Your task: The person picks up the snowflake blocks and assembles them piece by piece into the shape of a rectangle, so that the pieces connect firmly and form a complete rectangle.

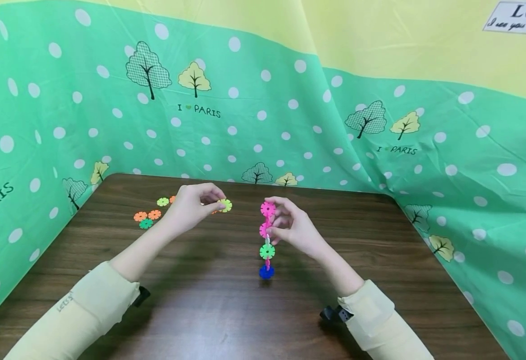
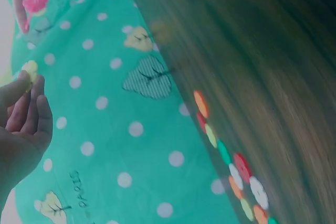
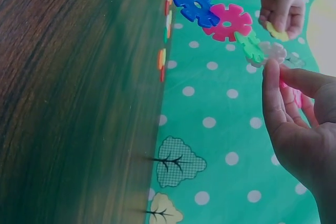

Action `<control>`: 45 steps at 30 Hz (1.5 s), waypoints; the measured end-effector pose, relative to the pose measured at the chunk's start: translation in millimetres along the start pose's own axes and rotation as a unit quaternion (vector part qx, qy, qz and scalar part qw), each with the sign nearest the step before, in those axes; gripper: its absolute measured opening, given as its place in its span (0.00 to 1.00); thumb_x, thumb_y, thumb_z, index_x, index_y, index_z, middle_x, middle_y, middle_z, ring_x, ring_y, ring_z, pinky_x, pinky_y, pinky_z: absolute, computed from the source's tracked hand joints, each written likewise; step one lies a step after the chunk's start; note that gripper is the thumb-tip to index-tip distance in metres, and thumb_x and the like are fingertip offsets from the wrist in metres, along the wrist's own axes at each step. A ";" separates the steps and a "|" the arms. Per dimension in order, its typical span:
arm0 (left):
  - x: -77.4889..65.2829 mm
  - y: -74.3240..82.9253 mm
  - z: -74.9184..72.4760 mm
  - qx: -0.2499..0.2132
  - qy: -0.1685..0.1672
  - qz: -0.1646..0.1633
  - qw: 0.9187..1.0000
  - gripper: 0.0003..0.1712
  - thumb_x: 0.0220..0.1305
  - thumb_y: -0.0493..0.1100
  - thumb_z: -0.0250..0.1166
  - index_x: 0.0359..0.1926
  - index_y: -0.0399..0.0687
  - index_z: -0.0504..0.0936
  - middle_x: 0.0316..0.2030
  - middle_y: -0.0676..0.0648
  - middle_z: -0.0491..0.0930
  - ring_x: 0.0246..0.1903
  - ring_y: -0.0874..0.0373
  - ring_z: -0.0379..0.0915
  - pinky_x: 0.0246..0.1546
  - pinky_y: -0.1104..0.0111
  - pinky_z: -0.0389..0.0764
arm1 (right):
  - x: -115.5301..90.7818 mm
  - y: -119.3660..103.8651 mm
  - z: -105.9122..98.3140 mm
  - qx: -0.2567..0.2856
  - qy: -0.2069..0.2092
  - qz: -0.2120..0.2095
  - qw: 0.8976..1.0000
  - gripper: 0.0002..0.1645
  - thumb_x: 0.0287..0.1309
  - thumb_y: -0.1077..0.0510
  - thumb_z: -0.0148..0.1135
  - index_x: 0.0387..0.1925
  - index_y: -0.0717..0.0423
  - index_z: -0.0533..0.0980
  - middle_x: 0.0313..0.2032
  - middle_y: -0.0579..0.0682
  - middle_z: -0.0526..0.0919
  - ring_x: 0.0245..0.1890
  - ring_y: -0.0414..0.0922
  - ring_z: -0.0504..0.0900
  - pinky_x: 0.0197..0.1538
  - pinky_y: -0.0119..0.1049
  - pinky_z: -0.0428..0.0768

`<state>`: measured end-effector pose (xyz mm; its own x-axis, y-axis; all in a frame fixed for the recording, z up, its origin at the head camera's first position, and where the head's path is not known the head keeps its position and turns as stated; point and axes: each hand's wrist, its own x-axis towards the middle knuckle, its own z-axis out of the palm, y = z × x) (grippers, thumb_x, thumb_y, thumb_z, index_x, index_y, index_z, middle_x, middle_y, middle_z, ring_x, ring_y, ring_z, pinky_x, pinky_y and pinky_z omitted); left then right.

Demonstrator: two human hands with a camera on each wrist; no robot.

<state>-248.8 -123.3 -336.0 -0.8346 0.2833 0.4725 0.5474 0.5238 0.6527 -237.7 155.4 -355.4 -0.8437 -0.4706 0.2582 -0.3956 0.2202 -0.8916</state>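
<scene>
Between the thumb and fingers of my left hand [image 1: 193, 207] is a yellow-green notched plastic disc [image 1: 226, 205], pinched at its edge. My right hand [image 1: 300, 231] holds a chain of interlocked notched discs around its upper part. From the top, the chain shows pink discs [image 1: 268, 208], a white disc [image 3: 274, 52], a green disc [image 1: 267, 251], another pink disc [image 3: 228, 22] and a blue disc [image 1: 266, 272] at the lower end. My right fingers partly hide the pink discs. A short gap separates the yellow-green disc from the chain.
Loose discs lie on the dark wooden table [image 1: 227, 310] at the back left, among them an orange disc [image 1: 140, 216], a green disc [image 1: 146, 223] and a white disc [image 2: 259, 192]. My left forearm and hand partly cover this group. A green dotted cloth [image 1: 254, 125] hangs behind the table.
</scene>
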 end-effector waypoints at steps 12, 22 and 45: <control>-2.5 17.6 24.7 -0.045 0.080 0.024 0.995 0.06 0.51 0.41 0.73 0.28 0.52 0.82 0.25 0.55 0.84 0.23 0.66 0.77 0.26 0.72 0.77 | 1.3 -9.0 4.1 0.011 -0.003 -0.019 1.000 0.41 0.47 0.76 0.66 0.62 0.50 0.66 0.36 0.61 0.75 0.29 0.48 0.81 0.25 0.47 0.82; -4.1 20.6 42.0 -0.056 0.100 0.070 0.991 0.06 0.50 0.37 0.73 0.29 0.48 0.83 0.27 0.52 0.85 0.23 0.65 0.79 0.26 0.72 0.80 | 3.9 -15.7 10.3 0.014 -0.014 -0.021 1.000 0.42 0.48 0.75 0.65 0.64 0.53 0.65 0.39 0.63 0.75 0.30 0.52 0.81 0.26 0.46 0.82; -7.2 21.3 56.0 -0.007 0.136 0.163 0.977 0.05 0.48 0.35 0.74 0.29 0.43 0.85 0.27 0.49 0.85 0.24 0.64 0.78 0.26 0.72 0.80 | -0.5 -38.1 18.2 -0.008 0.029 -0.043 0.999 0.18 0.64 0.70 0.52 0.55 0.67 0.72 0.36 0.66 0.79 0.21 0.57 0.79 0.26 0.45 0.82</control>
<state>-234.6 -69.2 -358.7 -0.5694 0.2081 0.7953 0.7835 0.4302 0.4485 -215.6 131.7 -328.4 -0.8255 -0.4380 0.3560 -0.4739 0.1952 -0.8586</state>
